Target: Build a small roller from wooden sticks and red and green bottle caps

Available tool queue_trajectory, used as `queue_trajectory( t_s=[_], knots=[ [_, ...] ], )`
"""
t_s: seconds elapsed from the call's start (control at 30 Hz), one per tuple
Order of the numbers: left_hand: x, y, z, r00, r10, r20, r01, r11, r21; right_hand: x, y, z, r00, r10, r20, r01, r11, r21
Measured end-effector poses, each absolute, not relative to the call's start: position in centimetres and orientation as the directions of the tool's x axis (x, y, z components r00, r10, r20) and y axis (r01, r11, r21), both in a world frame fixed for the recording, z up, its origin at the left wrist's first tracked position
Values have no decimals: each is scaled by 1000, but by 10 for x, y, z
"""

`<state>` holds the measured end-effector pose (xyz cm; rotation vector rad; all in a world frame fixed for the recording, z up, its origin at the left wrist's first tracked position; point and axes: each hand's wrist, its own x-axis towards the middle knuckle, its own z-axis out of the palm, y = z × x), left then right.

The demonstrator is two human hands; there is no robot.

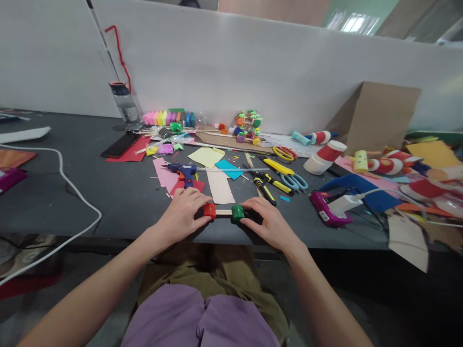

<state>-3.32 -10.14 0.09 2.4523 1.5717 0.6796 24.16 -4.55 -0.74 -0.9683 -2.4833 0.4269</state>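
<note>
Near the front edge of the table, a short pale wooden stick piece (pixel 223 212) lies crosswise with a shiny coloured end on each side. My left hand (pixel 185 212) pinches its red cap-like end (pixel 210 211) between thumb and fingers. On the other side, my right hand (pixel 268 220) has thumb and fingers closed around the green cap-like end (pixel 238 213). Just beyond my left hand lies a blue hot glue gun (pixel 184 171) on scraps of paper. Black and yellow pliers (pixel 265 185) rest past my right hand.
A purple power strip (pixel 328 208) with a white plug sits to the right. Farther back are scissors (pixel 284 153), a red and white paper cup (pixel 323 158) and a phone (pixel 125 144). A water bottle (pixel 125 103) stands at the back left; a white cable (pixel 77 185) crosses the left side.
</note>
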Motion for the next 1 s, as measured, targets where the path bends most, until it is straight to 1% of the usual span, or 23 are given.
queue_trajectory(
  t_s=[0.3, 0.5, 0.6, 0.77, 1.0],
  knots=[
    [-34, -100, -6, 365, 880, 304, 811, -461, 360, 240, -46, -13, -649, 700, 296, 557, 703, -443],
    [-35, -102, -4, 332, 864, 377, 817, -464, 342, 240, -48, -18, -601, 720, 347, 575, 691, -438],
    [-42, -108, -3, 246, 850, 465, 840, -426, 335, 243, -49, -22, -548, 734, 401, 588, 679, -439],
    [-72, -126, -10, 11, 777, 630, 899, -283, 333, 246, -57, -29, -457, 745, 485, 631, 656, -414],
    [-110, -150, -36, -173, 670, 722, 923, -145, 356, 243, -67, -43, -296, 743, 600, 692, 600, -401]
  ],
)
